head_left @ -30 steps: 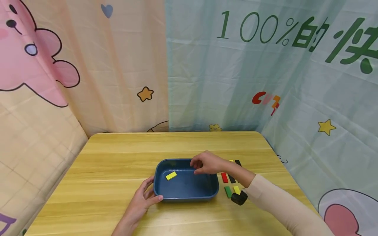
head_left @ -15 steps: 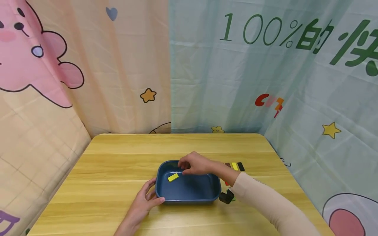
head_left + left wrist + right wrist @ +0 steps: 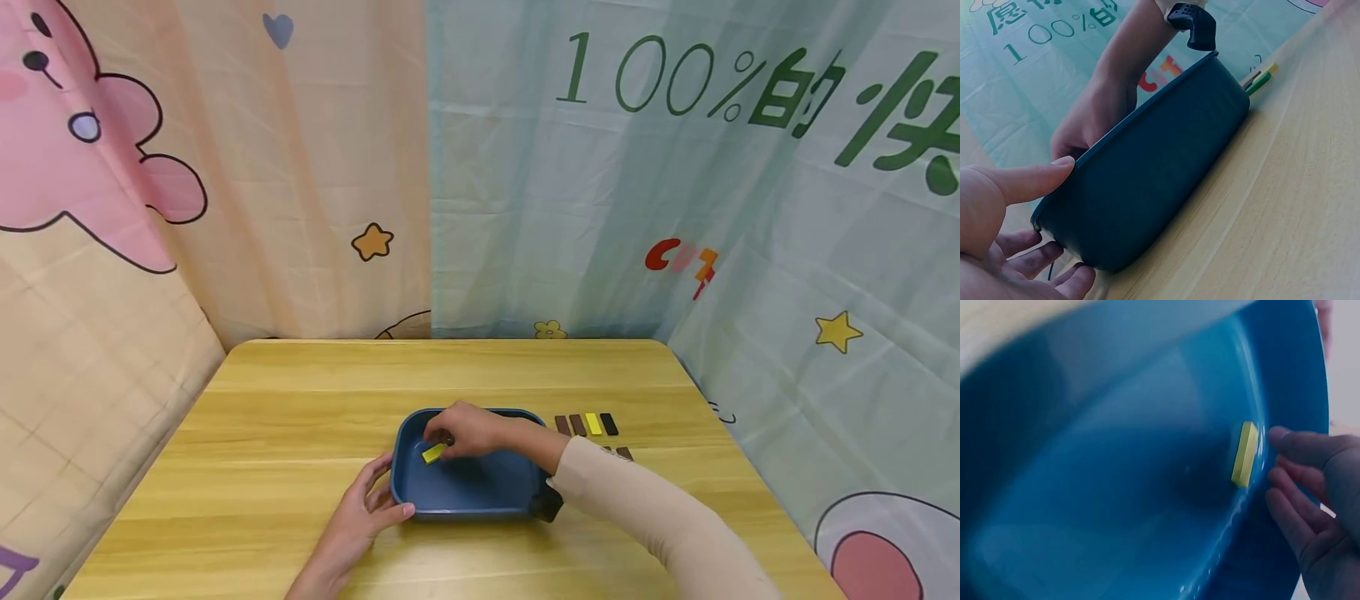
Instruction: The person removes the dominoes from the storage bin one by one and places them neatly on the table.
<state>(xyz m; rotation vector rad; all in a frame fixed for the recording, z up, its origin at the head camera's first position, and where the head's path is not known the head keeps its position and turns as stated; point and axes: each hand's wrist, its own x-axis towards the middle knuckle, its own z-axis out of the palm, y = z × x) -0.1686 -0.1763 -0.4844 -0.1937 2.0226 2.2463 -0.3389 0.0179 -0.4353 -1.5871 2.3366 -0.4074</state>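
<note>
A dark blue plastic basin [image 3: 480,492] sits on the wooden table, and one small yellow block [image 3: 432,453] lies on its floor near the left end. My left hand [image 3: 360,517] holds the basin's left end, thumb at the rim and fingers against the outer wall. Reaching in over the far side, my right hand [image 3: 471,429] is low inside the basin, right beside the yellow block. In the right wrist view, the fingertips [image 3: 1280,434] are loosely bent and stand just to the right of the block [image 3: 1245,455], with nothing between them.
Right of the basin, a row of small blocks lies on the table [image 3: 300,417]: brown, a yellow one [image 3: 593,424] and a black one [image 3: 609,424]. The right sleeve [image 3: 637,492] covers part of a nearer row. Printed curtains [image 3: 487,208] enclose the back and sides.
My right hand has moved left and down into the basin, to the yellow block. The left hand keeps its hold, and the basin stays in place.
</note>
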